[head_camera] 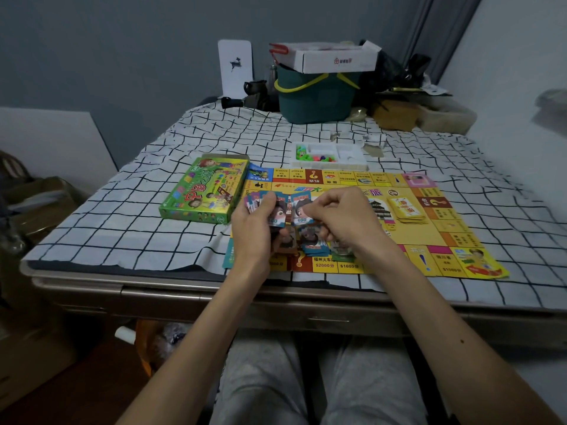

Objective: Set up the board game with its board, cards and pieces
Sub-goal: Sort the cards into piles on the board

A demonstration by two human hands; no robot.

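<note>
The person sits at the near edge of the surface (122,288), which is covered by a checked cloth (122,210). The board (429,228) lies flat on the cloth, its near border close to this edge. Both hands are above the left half of the board. The left hand (256,231) has its grip clamped on a fan of cards (264,204). The grip of the right hand (343,219) is together on one card (302,211) marked 100, just beside the fan. Under the hands some small piles (313,243) lie on the board, partly hidden by the fingers. A yellow stack (406,210) lies on the right part of the board, well apart from the hands.

The green game box (204,188) lies just beside the left border of the board. Behind the board stands a white tray (329,156); coloured pieces (319,157) are in its left compartments. Between the tray and the far end the cloth is bare. At the far end a dark green basket (316,99) carries an open white carton (334,58); what is inside them cannot be seen. Left of the box the cloth is free up to the edge.
</note>
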